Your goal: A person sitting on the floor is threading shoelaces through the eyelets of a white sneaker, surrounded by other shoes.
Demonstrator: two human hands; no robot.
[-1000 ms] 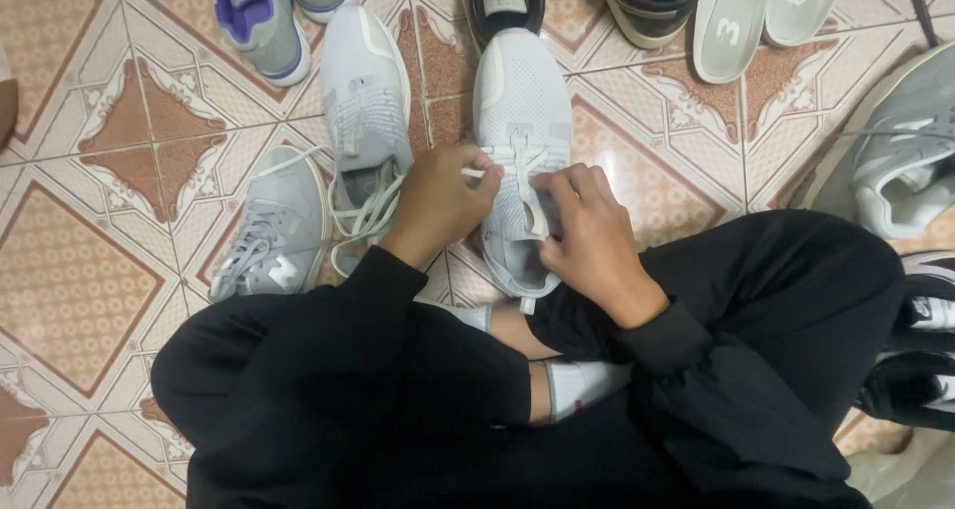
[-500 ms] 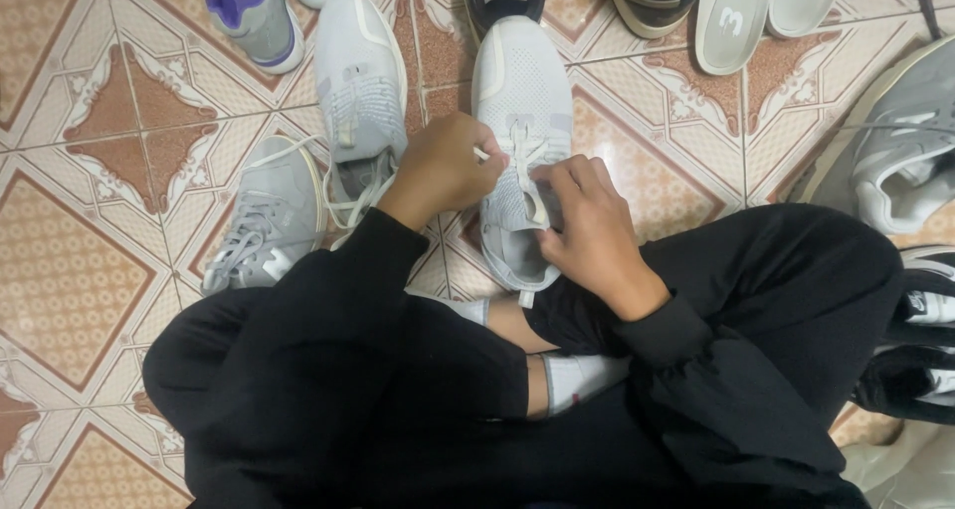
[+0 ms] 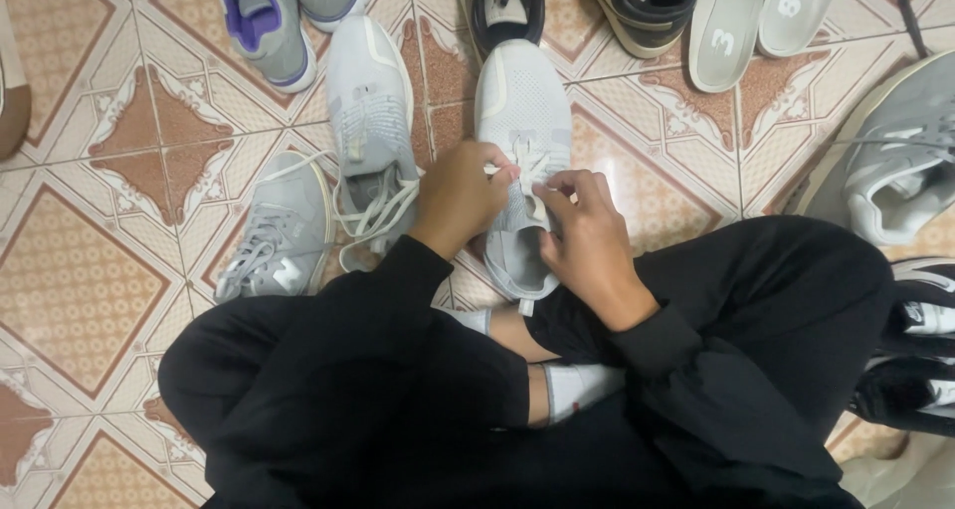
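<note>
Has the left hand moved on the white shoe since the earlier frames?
Yes, slightly. The left hand has slid toward the toe of the white shoe, its fingers now pinching the lace over the tongue, beside the right hand.

The left hand [image 3: 463, 193] has shifted along the white lace [image 3: 525, 166] of the pale grey sneaker [image 3: 521, 131], now closer to the right hand [image 3: 587, 240].

Bare tiled floor [image 3: 90, 270] lies open far left; a pale grey sneaker [image 3: 370, 121] and grey laced sneaker [image 3: 274, 232] crowd the hands' left.
</note>
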